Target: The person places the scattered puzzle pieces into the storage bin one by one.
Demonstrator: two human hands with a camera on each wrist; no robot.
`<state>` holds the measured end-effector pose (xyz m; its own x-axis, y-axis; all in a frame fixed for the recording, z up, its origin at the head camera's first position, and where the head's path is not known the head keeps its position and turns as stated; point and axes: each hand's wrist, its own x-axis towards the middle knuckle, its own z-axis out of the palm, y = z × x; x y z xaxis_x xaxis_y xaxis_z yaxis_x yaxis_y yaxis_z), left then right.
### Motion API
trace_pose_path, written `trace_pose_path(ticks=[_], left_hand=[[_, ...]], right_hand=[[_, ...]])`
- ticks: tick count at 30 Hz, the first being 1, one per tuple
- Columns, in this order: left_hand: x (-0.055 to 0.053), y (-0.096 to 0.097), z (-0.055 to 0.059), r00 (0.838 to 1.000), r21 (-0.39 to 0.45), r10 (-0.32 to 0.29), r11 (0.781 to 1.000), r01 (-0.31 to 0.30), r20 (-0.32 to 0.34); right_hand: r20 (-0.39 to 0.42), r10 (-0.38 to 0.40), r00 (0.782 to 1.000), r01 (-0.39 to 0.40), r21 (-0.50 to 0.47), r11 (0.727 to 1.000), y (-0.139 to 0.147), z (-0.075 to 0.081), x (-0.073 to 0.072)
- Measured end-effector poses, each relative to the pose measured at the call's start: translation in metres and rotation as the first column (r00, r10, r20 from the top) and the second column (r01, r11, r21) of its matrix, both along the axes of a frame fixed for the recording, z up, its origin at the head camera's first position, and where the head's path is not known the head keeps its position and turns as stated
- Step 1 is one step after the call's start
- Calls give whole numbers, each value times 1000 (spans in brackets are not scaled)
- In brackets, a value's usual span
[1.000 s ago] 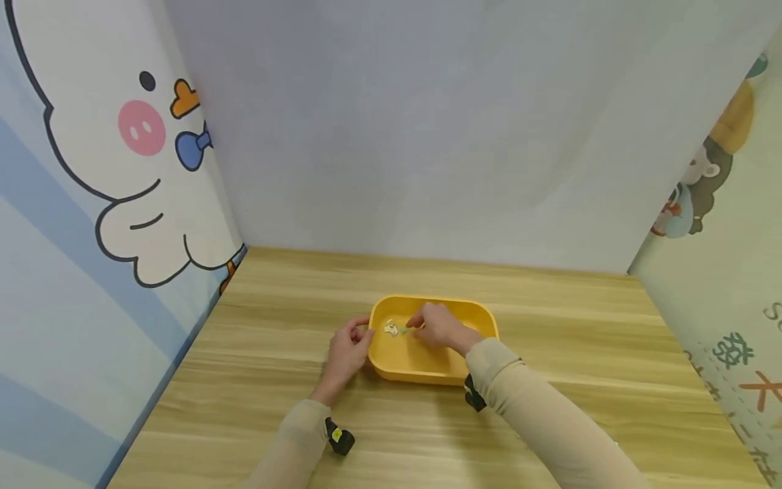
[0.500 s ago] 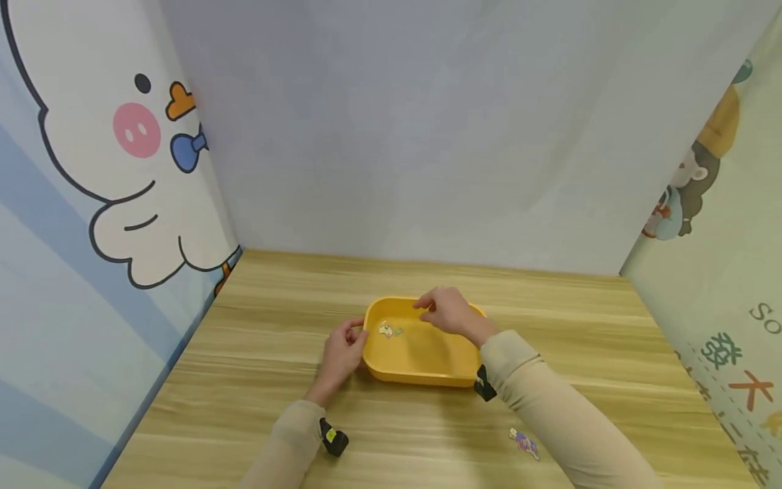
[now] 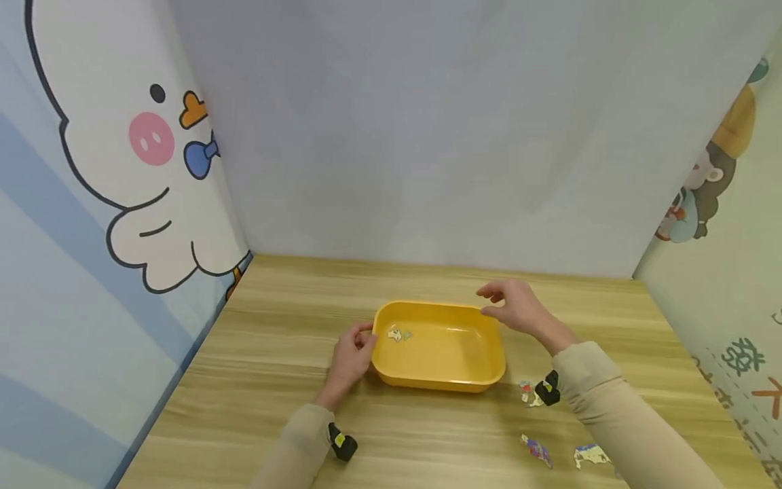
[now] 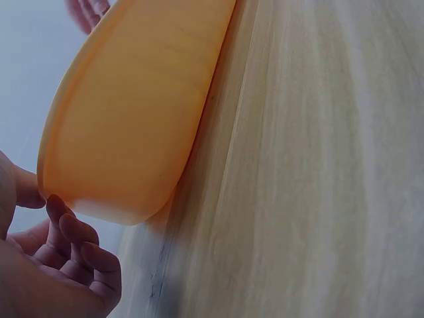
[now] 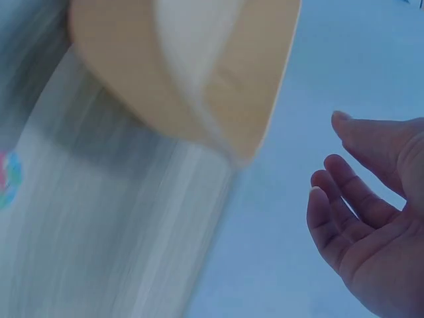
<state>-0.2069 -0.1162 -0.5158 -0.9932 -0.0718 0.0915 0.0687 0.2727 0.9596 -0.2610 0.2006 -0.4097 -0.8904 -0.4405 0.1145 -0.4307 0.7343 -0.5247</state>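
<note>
A yellow plastic tray (image 3: 440, 382) stands on the table. At its left end my left hand (image 3: 351, 356) pinches the rim between thumb and fingers; the left wrist view shows those fingers (image 4: 78, 228) curled against the tray's end wall. Inside, near the left end, lie a small pale flat cutout piece (image 3: 395, 335) and a smaller greenish piece (image 3: 408, 335). Over the tray's back right corner hovers my right hand (image 3: 519, 305), apart from the rim, with nothing between its loosely bent fingers, as the right wrist view also shows.
Several flat printed pieces lie on the wood-patterned table (image 3: 293, 299) to the right: a purple one (image 3: 537, 451), a yellow-and-blue one (image 3: 591, 455) partly behind the right sleeve, and some red and pale ones (image 3: 527, 390) by the wrist camera. A pale curtain (image 3: 427, 136) hangs behind.
My right hand has left the inside of the tray and moved right, past its back right corner. More pieces at the right have come into view. The left hand still holds the rim.
</note>
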Motion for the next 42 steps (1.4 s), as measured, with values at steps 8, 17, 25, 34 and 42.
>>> trace_pose_path(ticks=[8,17,25,34,42], left_hand=[[-5,1,-3,1000,-32,11,999,-11,-2],[-5,1,-7,1000,-6,-5,1000,5,-3],[-5,2,-6,1000,3,-3,1000,3,6],[-5,3,-2,1000,-6,9,1000,-9,13],[-4,3,-6,1000,-9,12,1000,-12,7]], right_hand=[[24,-30,999,28,74,997,43,-16,9],[137,-43,990,26,122,992,73,-35,21],[248,-15,969,-29,175,984,83,-45,31],[210,12,978,-46,159,986,95,-66,42],[201,73,977,-112,190,975,106,-68,58]])
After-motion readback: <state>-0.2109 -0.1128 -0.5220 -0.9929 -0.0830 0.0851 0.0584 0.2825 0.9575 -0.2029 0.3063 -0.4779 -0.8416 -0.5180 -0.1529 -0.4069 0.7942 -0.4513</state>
